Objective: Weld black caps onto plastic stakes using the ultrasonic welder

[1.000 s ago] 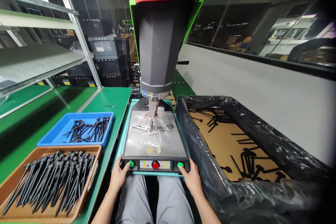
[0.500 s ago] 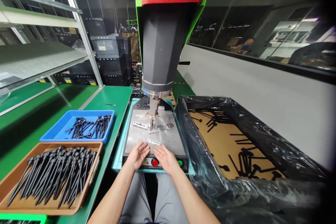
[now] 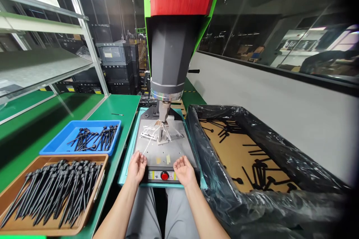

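My left hand (image 3: 137, 167) is at the left front corner of the machine's metal base plate (image 3: 150, 154), its fingers loosely curled and holding nothing. Across from it, my right hand (image 3: 184, 170) lies palm up by the right front corner, also with nothing in it and its fingers half bent. Between them, on the front panel, sits a red button (image 3: 164, 175). The green button is hidden behind my right hand. Above the plate a metal press head (image 3: 164, 111) points down at a small fixture (image 3: 162, 134) wrapped in clear plastic film.
To the left, a brown tray (image 3: 104, 177) and a blue tray (image 3: 46, 148) hold many black rod-like parts with round heads. At the right stands a large box lined with black plastic (image 3: 224, 179), with similar parts on cardboard. The red-and-green machine body (image 3: 179, 5) rises ahead.
My hands have moved apart, the left one leftward and the right one rightward, uncovering the front panel around the red button. The plastic film about the fixture has shifted. The view has tilted slightly.
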